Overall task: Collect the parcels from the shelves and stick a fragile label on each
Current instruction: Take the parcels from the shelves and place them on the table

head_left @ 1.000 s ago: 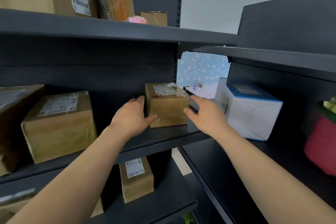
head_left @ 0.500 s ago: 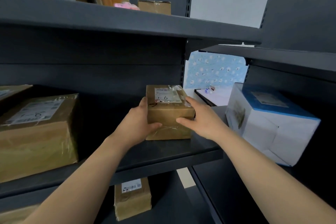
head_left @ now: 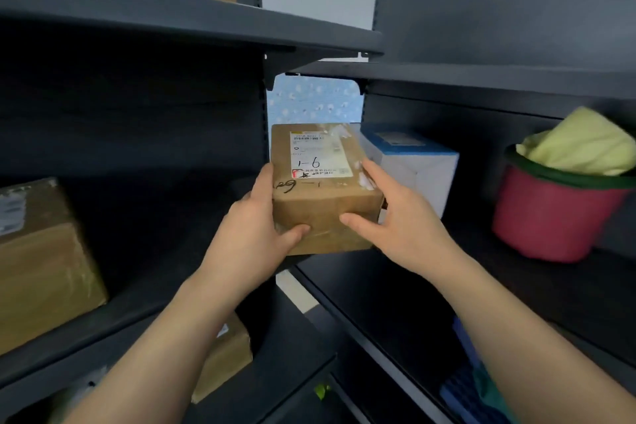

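We hold the brown parcel (head_left: 323, 189) at the centre of the frame, in the gap between the two shelf units. Our left hand (head_left: 254, 234) clasps its left side and our right hand (head_left: 399, 227) its right, with both thumbs on the near face. Its long axis runs away from us, so we judge the pull comes straight back between our forearms. The white and blue box (head_left: 423, 175) stands just beside our right fingers, the red bucket (head_left: 550, 217) lies farther right, and the upper shelf (head_left: 206, 31) overhangs. A larger parcel (head_left: 41, 268) waits at the left.
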A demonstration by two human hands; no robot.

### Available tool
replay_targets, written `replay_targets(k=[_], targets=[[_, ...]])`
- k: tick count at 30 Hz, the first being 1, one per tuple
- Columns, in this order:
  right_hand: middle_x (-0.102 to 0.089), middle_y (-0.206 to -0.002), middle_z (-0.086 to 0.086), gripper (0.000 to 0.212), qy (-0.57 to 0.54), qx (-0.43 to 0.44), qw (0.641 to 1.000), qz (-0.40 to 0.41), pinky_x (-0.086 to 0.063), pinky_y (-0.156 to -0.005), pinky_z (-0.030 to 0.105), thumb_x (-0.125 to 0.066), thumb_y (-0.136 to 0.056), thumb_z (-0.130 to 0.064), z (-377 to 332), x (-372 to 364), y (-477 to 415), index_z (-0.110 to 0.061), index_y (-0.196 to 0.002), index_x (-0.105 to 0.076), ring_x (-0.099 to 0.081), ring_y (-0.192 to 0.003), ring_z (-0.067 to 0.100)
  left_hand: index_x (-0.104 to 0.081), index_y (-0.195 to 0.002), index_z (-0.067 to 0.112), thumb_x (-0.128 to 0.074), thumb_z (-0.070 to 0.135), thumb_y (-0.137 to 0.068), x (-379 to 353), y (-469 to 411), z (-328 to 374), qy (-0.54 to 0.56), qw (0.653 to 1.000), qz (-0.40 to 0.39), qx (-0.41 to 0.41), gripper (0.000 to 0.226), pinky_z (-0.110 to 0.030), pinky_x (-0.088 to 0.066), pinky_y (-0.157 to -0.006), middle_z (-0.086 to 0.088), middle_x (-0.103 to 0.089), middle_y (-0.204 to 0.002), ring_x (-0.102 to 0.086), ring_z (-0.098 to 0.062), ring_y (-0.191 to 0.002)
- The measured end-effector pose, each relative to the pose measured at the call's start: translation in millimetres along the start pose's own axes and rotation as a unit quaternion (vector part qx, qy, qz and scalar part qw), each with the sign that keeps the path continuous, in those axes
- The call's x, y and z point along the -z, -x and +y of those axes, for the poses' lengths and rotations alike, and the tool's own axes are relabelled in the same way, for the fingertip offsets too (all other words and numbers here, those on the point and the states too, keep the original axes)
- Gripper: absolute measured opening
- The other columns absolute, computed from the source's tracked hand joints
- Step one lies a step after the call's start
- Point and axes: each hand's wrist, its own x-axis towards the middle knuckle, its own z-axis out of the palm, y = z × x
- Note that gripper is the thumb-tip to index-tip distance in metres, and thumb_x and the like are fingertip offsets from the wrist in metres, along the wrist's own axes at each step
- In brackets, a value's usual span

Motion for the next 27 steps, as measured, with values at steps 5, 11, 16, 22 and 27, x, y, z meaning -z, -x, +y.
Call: replay_targets(k=[5,11,16,22,27], targets=[[-0.06,-0.127,-0.009,0.084,0.049,-0.09,0.993,0.064,-0.05,-0.085,0.033,-0.072,-0.078,-0.045,-12,23,88,-0.032,-0.148,-0.027,-0.056,-0.088,0.01,-0.022,-0.141,0.038,-0.076,0.032,-0.075,-6,44,25,0.061,0.992,-0.073,-0.086,0.085,-0.028,-0.049,-0.086,0.01,-0.059,-0.12,-0.058,-0.01,-0.102],[-0.065,-0.112,-0.015,0.085,0.109,-0.208,0.968,0.092,-0.049,-0.073,0.027,-0.07,-0.079,-0.046,-28,64,204,-0.038,-0.149,-0.022,-0.055,-0.075,0.002,-0.021,-0.14,0.043,-0.077,0.034,-0.074,-34,102,72,0.134,0.962,-0.18,-0.159,0.087,-0.024,-0.047,-0.083,0.023,-0.054,-0.111,-0.054,-0.002,-0.096],[-0.063,-0.117,-0.011,0.087,0.168,-0.304,0.928,0.131,-0.048,-0.077,0.025,-0.068,-0.081,-0.049,-48,105,300,-0.035,-0.15,-0.017,-0.056,-0.09,0.007,-0.02,-0.136,0.047,-0.077,0.034,-0.074,-56,156,132,0.175,0.923,-0.261,-0.224,0.086,-0.031,-0.051,-0.087,0.019,-0.059,-0.116,-0.058,-0.007,-0.102],[-0.062,-0.118,-0.005,0.088,0.212,-0.395,0.872,0.195,-0.051,-0.084,0.032,-0.068,-0.081,-0.049,-76,155,419,-0.033,-0.151,-0.017,-0.058,-0.098,0.013,-0.022,-0.14,0.04,-0.077,0.035,-0.074,-76,234,217,0.212,0.865,-0.339,-0.303,0.086,-0.034,-0.05,-0.089,0.015,-0.059,-0.12,-0.058,-0.008,-0.104],[-0.058,-0.09,-0.024,0.082,0.251,-0.443,0.826,0.241,-0.045,-0.067,0.02,-0.07,-0.08,-0.047,-108,200,529,-0.034,-0.148,-0.026,-0.055,-0.075,0.001,-0.013,-0.144,0.04,-0.073,0.04,-0.077,-88,323,293,0.233,0.819,-0.386,-0.355,0.09,-0.026,-0.046,-0.083,0.013,-0.055,-0.126,-0.052,-0.007,-0.1]])
